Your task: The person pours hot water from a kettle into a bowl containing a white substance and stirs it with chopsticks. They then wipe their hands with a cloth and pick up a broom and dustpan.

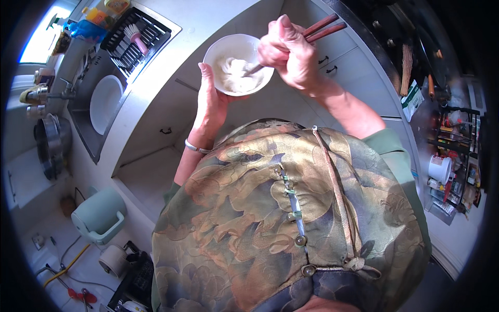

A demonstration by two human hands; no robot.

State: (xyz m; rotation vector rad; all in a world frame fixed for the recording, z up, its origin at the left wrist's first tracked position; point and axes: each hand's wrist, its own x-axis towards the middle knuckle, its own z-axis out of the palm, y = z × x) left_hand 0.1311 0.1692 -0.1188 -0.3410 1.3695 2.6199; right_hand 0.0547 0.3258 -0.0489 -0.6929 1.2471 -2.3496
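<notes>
A white bowl (212, 58) is held up in front of me, tilted so that its inside shows. My left hand (212, 93) grips its lower left side, the thumb at the rim. Inside lies a pale, thick, doughy mixture (236, 74). My right hand (286, 52) is closed around a pair of reddish-brown wooden chopsticks (325, 29), over the bowl's right edge. Their lower ends reach into the mixture; the tips are hidden in it.
At the left, a sink (84, 126) holds a white basin (107, 105), beside a black drying rack (161, 33) with a pink-handled brush (138, 41). A green kettle (97, 214) stands lower left. Cabinets with dark handles (331, 70) lie below the bowl; a crowded rack (454, 142) is at right.
</notes>
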